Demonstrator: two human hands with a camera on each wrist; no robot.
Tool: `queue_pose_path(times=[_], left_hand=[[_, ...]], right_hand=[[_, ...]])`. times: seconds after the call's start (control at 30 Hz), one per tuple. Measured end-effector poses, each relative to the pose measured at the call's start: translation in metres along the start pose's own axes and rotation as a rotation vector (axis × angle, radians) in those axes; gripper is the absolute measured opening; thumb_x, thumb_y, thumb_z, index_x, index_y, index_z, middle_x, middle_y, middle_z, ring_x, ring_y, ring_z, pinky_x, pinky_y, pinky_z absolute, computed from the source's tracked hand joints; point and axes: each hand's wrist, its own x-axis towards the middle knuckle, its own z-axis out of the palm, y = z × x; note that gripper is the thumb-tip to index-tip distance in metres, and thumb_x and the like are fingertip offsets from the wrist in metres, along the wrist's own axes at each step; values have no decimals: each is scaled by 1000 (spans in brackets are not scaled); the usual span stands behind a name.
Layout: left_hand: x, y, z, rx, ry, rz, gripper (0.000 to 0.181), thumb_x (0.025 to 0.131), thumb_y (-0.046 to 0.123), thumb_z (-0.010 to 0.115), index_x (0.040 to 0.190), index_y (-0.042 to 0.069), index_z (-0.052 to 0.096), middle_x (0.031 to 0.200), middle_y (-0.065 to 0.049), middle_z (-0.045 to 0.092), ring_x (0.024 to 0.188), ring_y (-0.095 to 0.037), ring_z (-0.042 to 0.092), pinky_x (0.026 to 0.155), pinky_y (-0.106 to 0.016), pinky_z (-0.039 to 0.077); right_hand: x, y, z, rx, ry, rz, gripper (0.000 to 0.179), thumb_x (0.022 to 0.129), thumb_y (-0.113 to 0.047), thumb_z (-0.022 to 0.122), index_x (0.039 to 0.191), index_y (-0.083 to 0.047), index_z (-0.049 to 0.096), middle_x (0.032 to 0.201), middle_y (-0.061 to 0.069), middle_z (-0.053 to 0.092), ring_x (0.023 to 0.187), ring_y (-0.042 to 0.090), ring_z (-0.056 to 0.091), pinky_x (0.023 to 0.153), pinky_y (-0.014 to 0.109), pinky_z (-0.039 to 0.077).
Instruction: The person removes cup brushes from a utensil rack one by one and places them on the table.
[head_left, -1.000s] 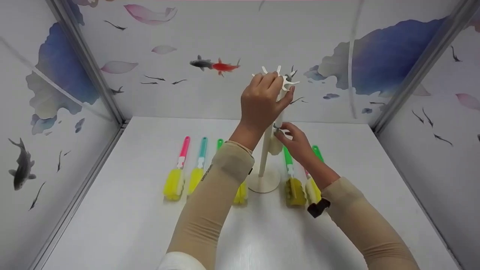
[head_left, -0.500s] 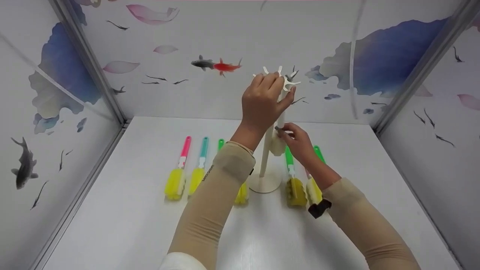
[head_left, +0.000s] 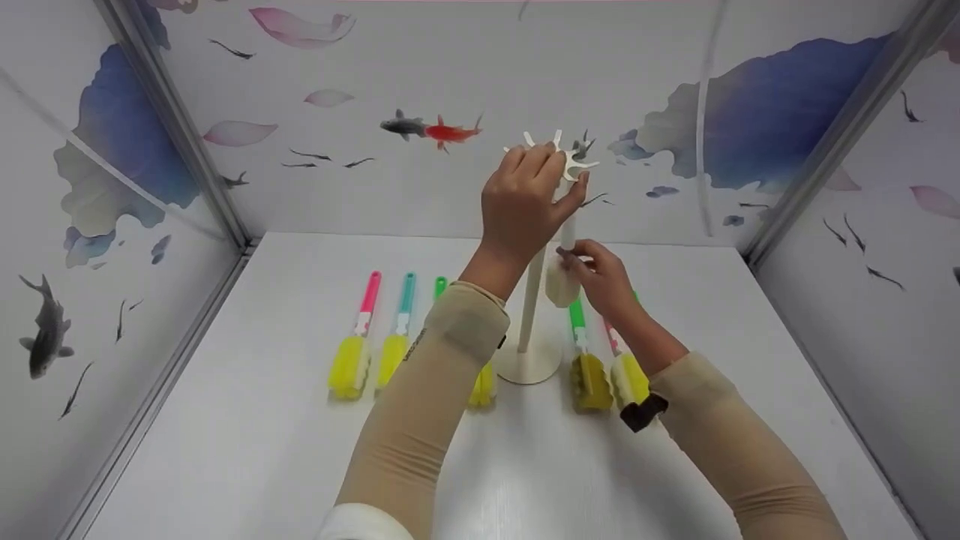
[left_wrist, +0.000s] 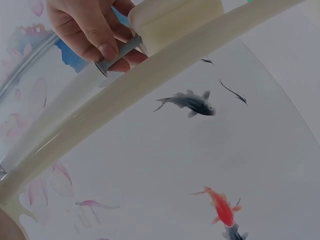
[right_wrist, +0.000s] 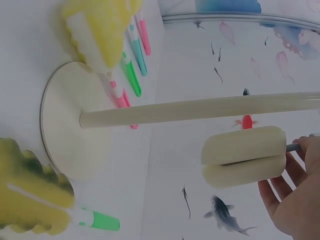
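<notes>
My left hand [head_left: 525, 199] grips the hooked top [head_left: 577, 161] of a cream stand [head_left: 529, 315], fingers laid over it and the thumb at its right side. Just right of the pole, my right hand [head_left: 604, 277] pinches the grey neck of a cream sponge brush [head_left: 562, 285]. In the left wrist view the thumb and fingers hold that grey neck [left_wrist: 127, 50], with the white handle [left_wrist: 60, 110] running up beside the pole. The brush's sponge head [right_wrist: 245, 155] points down, apart from the pole in the right wrist view. Whether the handle's upper end sits on a hook is unclear.
Yellow sponge brushes with pink [head_left: 367, 292], teal [head_left: 406, 292] and green handles lie left of the stand's round base [head_left: 529, 367], one partly behind my left sleeve. More yellow brushes [head_left: 592, 382] lie to its right. Printed walls enclose the white table [head_left: 225, 435].
My right hand and the cream sponge brush have shifted slightly right, away from the pole. My left hand stays on the stand's top.
</notes>
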Motion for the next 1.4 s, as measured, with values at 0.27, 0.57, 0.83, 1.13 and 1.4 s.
queue_pose_path(times=[0.27,0.57,0.83,1.13,1.4], left_hand=[[0,0,1,-9,-15,-9,35,96,39,56,99,9,73,101,-4,71,85,-18,61,74,-23,54],[0,-1,0,-18,-26,-18,36,96,38,55,100,8,74,100,-5,71,84,-18,60,74,-23,54],[1,0,1,2,-26,-11,35,96,39,54,98,9,73,100,-4,71,85,-18,60,75,-23,54],[1,0,1,-12,-14,-12,35,96,39,55,98,8,74,100,-5,71,84,-18,60,76,-22,54],[1,0,1,-18,-16,-14,36,96,39,55,97,9,73,100,-4,71,83,-18,59,75,-21,54]], right_hand=[[2,0,-6,14,4,81,26,101,-23,55,120,-7,62,120,7,61,109,23,58,98,36,48],[-1,2,-16,-23,42,84,29,99,-30,58,117,-9,64,113,6,63,105,22,59,96,36,49],[-7,17,-33,-83,64,55,29,98,-29,59,114,-5,66,107,9,64,96,22,59,89,33,51],[-15,26,-48,-122,58,115,30,97,-32,60,112,-6,66,104,10,61,93,25,54,77,21,50],[-25,36,-61,-185,47,167,28,97,-28,62,110,-4,66,103,11,61,94,25,52,75,18,49]])
